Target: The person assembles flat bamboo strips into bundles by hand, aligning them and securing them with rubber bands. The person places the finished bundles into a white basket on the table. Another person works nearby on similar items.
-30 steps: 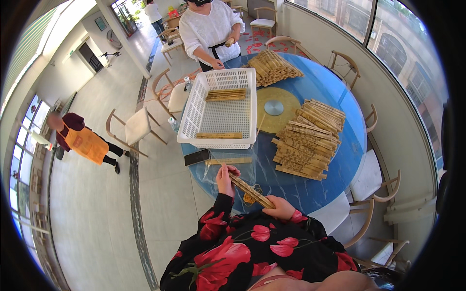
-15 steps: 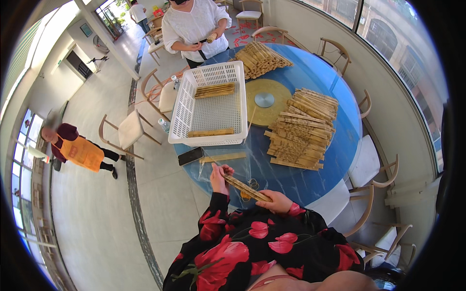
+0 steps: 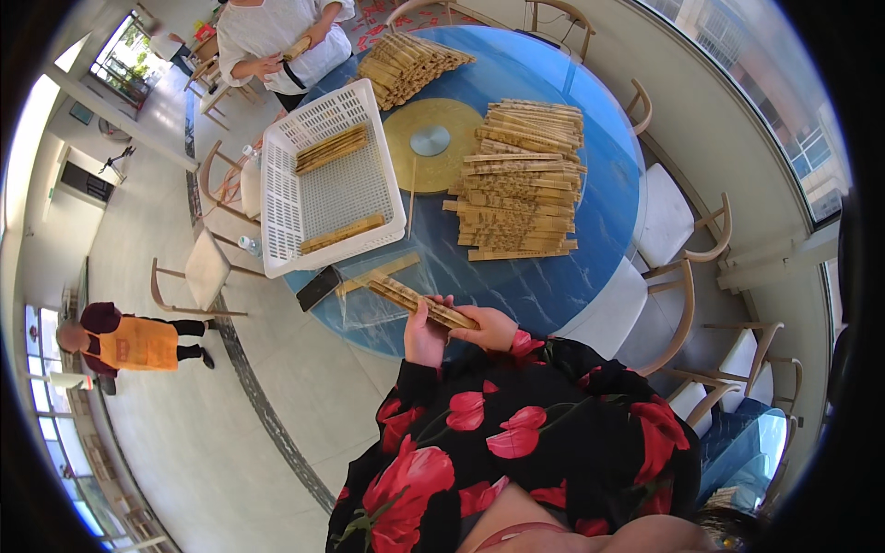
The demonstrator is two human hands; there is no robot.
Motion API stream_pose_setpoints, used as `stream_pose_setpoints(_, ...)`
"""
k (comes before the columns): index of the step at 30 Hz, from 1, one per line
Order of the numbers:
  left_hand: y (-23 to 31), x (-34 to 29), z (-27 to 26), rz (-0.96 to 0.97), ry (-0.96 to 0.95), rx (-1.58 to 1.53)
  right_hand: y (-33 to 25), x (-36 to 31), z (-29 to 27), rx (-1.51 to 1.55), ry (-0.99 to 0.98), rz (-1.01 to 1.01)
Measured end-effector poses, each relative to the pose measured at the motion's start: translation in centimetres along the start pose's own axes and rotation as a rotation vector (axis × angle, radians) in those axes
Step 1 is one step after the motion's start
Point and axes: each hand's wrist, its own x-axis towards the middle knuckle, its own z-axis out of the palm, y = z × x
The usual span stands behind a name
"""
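A thin bundle of brown-speckled bamboo strips (image 3: 396, 293) slants across the near edge of the round blue table. Around its middle my left hand (image 3: 425, 337) is closed, thumb on top. My right hand (image 3: 490, 328) grips the lower right end with thumb and fingers. The far end points up-left over a clear plastic sheet or bag (image 3: 383, 309), on which a pale flat strip (image 3: 402, 264) lies. Beyond it stands a white perforated basket (image 3: 346, 253) with two bundles inside, one at the back (image 3: 332, 149) and one at the front (image 3: 341, 234).
A large pile of speckled strips (image 3: 521, 184) covers the table's right side; another pile (image 3: 406, 72) lies at the back. A phone (image 3: 319, 289) sits at the left edge. Across the table a person in white (image 3: 277, 41) holds a bundle. Another person in an orange apron (image 3: 138, 344) is at the left.
My hands have come closer together on the bundle, and its far end now sticks out beyond my left hand. My view has turned, and the yellow bands on the table no longer show.
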Motion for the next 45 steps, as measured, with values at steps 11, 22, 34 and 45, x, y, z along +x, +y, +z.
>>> stream_pose_setpoints(11, 1.2, -0.5, -0.8, 0.054, 0.072, -0.138, 12.8, 5.9, -14.0, -1.117, 0.767, -0.102)
stream_pose_setpoints(22, 0.4, 0.1, -1.7, 0.046, 0.043, -0.208, 18.2, 7.0, -16.4, -1.292, 0.639, 0.048)
stream_pose_setpoints(34, -0.2, 0.7, -2.1, 0.027, 0.079, -0.286, 11.5, 3.5, -14.1, -0.961, 0.525, 0.11)
stream_pose_setpoints(45, -0.4, 0.6, -0.3, 0.038, 0.064, -0.195, -0.3, 0.5, -3.3, -0.284, 0.386, -0.326)
